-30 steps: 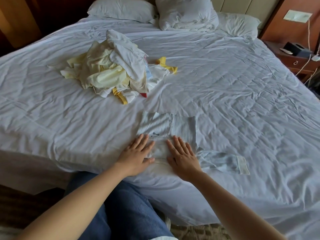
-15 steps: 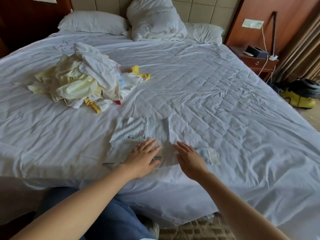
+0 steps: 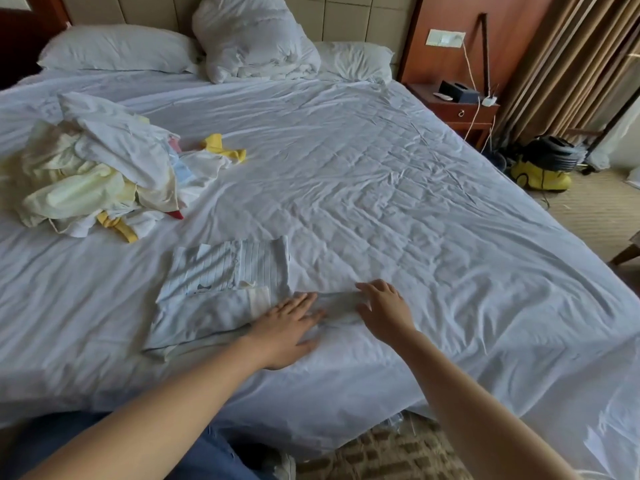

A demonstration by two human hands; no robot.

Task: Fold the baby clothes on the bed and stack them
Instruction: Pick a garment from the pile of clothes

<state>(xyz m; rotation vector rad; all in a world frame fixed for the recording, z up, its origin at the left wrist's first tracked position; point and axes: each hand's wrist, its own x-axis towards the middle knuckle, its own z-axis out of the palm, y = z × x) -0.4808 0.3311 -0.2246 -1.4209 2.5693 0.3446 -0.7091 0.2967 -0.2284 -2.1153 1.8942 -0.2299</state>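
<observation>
Head view: looking forward and down over the bed's near edge, both bare forearms coming in from six o'clock.
Left fingers (image 3: 300, 303): lying straight and close together, pressing flat on the near right corner of the striped baby garment (image 3: 225, 268).
Left hand (image 3: 289, 329): resting palm down, holding nothing, thumb lying out toward three o'clock.
Right fingers (image 3: 375, 288): bending a little and spreading, tips touching a bunched strip of the same pale fabric running between the two hands; cannot tell whether they are pinching it or only resting on it.
Right hand (image 3: 388, 313): sitting just at three o'clock of the left hand, apart from it.
Garment: lying flat and partly folded on the bed sheet (image 3: 398, 202) near the front edge, striped panel showing at its twelve o'clock side, a plain layer lying over its near half.
Clothes pile (image 3: 100, 168): lying loose and unfolded at ten o'clock of the hands, well apart from the garment; white, cream and yellow pieces.
Pillows (image 3: 117, 48): lying along the headboard at twelve o'clock, a bundled duvet (image 3: 252, 39) sitting between them.
Nightstand (image 3: 457, 110): standing at two o'clock, beside the bed.
Yellow machine (image 3: 540, 169): sitting on the floor at three o'clock, by the curtain (image 3: 571, 64).
</observation>
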